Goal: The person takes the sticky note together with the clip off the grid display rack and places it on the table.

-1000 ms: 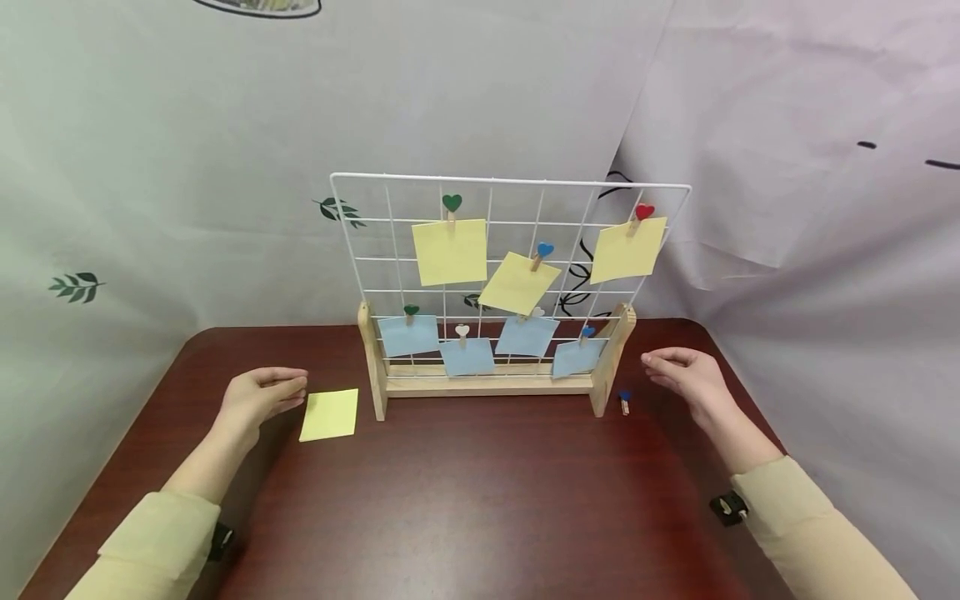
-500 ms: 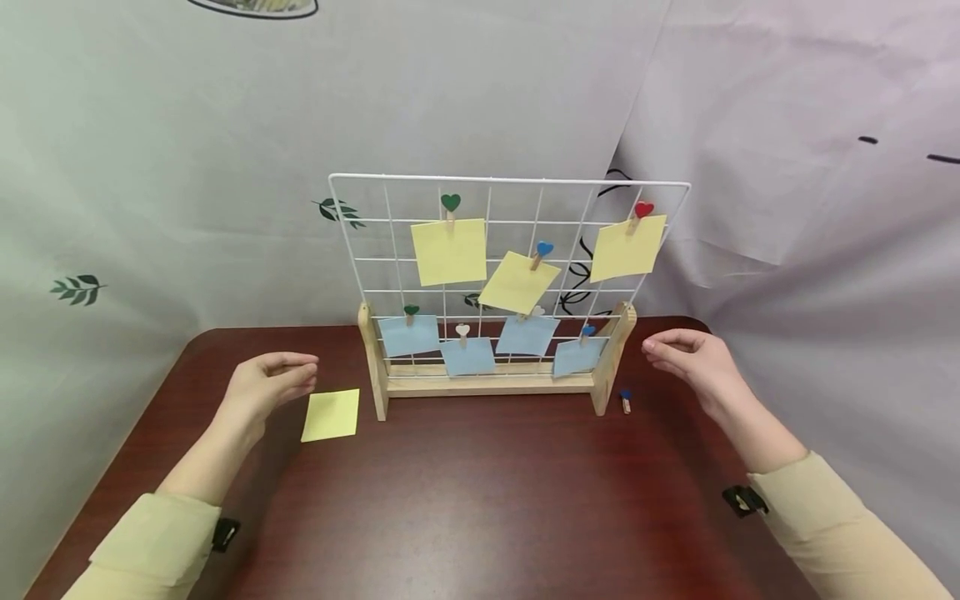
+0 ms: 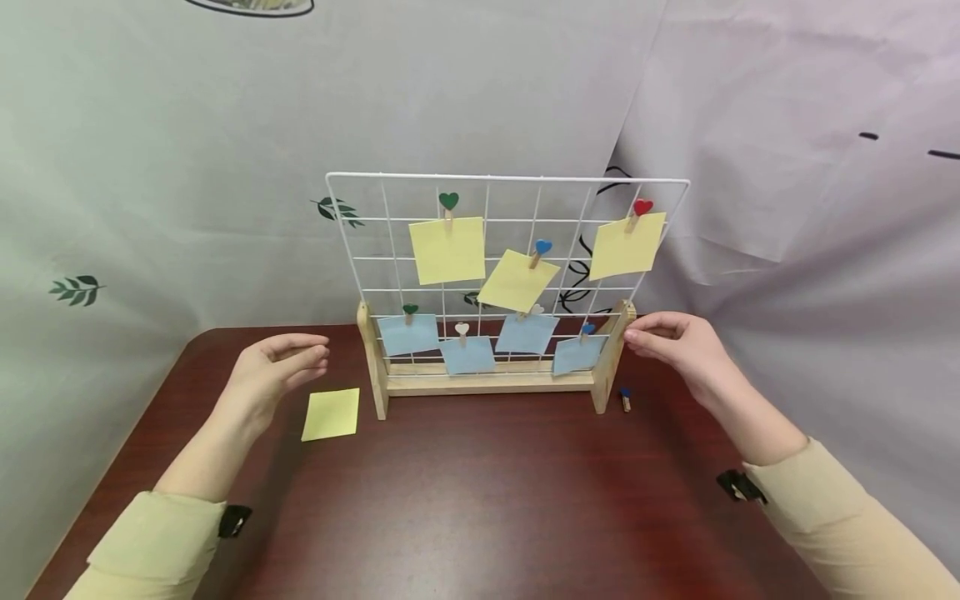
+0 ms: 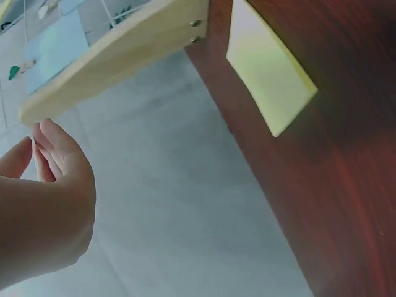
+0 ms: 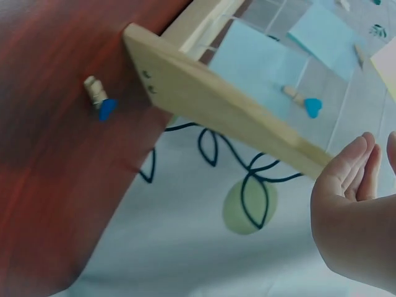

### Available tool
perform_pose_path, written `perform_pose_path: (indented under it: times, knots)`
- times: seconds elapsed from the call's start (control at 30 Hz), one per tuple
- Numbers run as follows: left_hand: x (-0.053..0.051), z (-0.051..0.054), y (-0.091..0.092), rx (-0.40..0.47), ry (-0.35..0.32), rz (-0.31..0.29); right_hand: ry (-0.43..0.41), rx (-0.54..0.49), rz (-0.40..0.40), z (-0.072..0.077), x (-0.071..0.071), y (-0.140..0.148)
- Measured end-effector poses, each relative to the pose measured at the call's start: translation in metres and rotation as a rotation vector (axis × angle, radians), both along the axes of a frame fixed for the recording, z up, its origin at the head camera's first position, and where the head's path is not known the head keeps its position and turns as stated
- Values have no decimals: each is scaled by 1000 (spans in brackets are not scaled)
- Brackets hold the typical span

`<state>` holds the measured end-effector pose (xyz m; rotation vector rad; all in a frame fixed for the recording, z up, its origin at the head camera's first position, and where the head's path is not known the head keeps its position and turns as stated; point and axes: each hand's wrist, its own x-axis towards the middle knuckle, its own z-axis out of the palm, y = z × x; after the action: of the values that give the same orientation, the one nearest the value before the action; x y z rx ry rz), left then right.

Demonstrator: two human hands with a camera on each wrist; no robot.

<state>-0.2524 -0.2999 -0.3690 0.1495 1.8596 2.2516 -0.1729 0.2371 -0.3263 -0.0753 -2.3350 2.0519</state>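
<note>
A white wire grid (image 3: 510, 178) stands in a wooden base (image 3: 487, 386) on the table. Yellow notes, among them one yellow note (image 3: 447, 254) at upper left, hang on it from heart-topped clothespins. Lower down hang several blue notes (image 3: 408, 336). My left hand (image 3: 270, 375) is in the air left of the base, above and behind a loose pad of yellow notes (image 3: 331, 414), holding nothing. My right hand (image 3: 686, 350) is beside the right wooden upright (image 3: 613, 358), its fingertips very close; contact is unclear. Below it lies a blue-heart clothespin (image 5: 99, 99).
The dark red table (image 3: 480, 492) reaches back to a pale cloth backdrop (image 3: 487, 92). Behind the right upright, the right wrist view shows line-drawn leaves on the cloth (image 5: 247, 204). The table's side edge shows in the left wrist view.
Both hands have risen slightly and moved inward: the left rightward toward the grid, the right leftward to the wooden upright. The notes and loose clothespin stay in place.
</note>
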Motion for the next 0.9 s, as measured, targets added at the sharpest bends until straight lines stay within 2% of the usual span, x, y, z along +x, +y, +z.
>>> perform_pose_path:
  times: [0.27,0.67,0.9]
  knots:
    - [5,11,24,56,67,-29,6,115,17,10,-2,-22]
    - [6,27,55,41,108,-44,51,139,71,23,-6,-58]
    - [6,34,71,20,149,-43,75,108,108,32,-13,-75]
